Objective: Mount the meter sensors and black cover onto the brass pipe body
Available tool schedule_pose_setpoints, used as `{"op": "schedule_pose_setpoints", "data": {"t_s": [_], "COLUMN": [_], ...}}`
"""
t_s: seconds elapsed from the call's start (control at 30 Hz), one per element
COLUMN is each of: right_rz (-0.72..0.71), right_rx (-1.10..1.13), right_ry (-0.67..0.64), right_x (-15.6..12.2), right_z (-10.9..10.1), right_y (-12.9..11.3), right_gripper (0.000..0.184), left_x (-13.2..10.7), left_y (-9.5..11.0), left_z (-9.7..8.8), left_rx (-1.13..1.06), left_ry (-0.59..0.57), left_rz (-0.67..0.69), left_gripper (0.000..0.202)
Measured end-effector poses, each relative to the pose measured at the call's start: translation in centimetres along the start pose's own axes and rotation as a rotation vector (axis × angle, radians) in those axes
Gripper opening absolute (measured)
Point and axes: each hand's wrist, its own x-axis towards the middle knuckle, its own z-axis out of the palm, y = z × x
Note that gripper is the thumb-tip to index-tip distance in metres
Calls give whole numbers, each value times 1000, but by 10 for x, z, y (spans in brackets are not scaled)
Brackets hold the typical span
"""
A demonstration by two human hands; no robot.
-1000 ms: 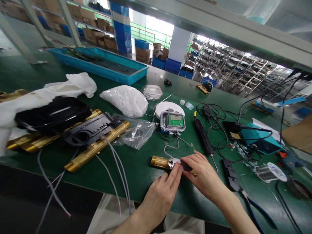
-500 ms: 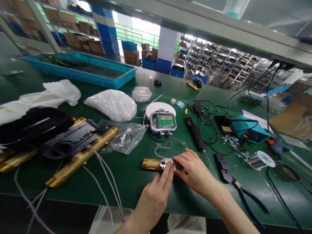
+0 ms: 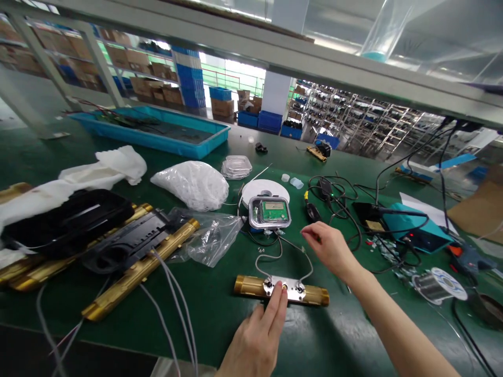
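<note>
On the green tabletop [image 3: 212, 306], near its front edge and lying crosswise: a brass pipe [image 3: 251, 286] with a silver plate [image 3: 293, 294] along its upper side. From the plate, two grey cables [image 3: 310, 262] looping back to a clear-lidded box [image 3: 270, 212] with a green circuit board inside. For steady work here, probably best to press evenly near the plate's centre, stop the pipe from rolling, and leave both cables slack and untwisted. On the plate: two fingers of the left hand [image 3: 254, 336], straight and pressed side by side, resting from above rather than wrapped around the pipe; thumb hard to make out. Farther right, in front of a black screwdriver [image 3: 313, 213]: the right hand [image 3: 328, 246], off the pipe, fingers loosely curled; impossible to tell whether pinching anything or touching the screwdriver.
</note>
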Motion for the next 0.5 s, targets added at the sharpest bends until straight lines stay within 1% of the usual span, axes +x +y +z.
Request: {"op": "schedule_pose_setpoints", "data": {"t_s": [0.03, 0.07, 0.1, 0.17, 0.23, 0.3, 0.33, 0.4, 0.5], "right_rz": [-42, -46, -14, 140, 357, 534, 587, 616, 601], "right_rx": [-43, -115, -212, -420, -506, -459, -415, -346, -266], "right_ry": [-79, -140, -165, -117, -64, -95, -125, -148, -82], "right_x": [7, 14, 20, 32, 41, 47, 48, 48, 46], "right_z": [2, 4, 6, 9, 12, 17, 19, 22, 14], "right_y": [-9, -15, -19, -15, 1, 21, 30, 44, 55], "right_gripper": [21, 21, 22, 23, 34, 50, 55, 58, 54], "left_x": [0, 0, 0, 1, 1, 1, 1, 1, 2], "left_y": [-1, -1, -2, -3, -4, -5, -5, -6, -7], "left_z": [-1, -2, -3, -5, -6, -5, -5, -4, -4], "left_rx": [3, 9, 15, 21, 17, 5, 2, 4, 19], "left_ry": [-6, -12, -20, -36, -48, -61, -67, -74, -64], "left_rz": [8, 15, 23, 29, 34, 40, 44, 49, 53], "left_gripper": [58, 57, 56, 55, 55, 55, 55, 55, 56]}}
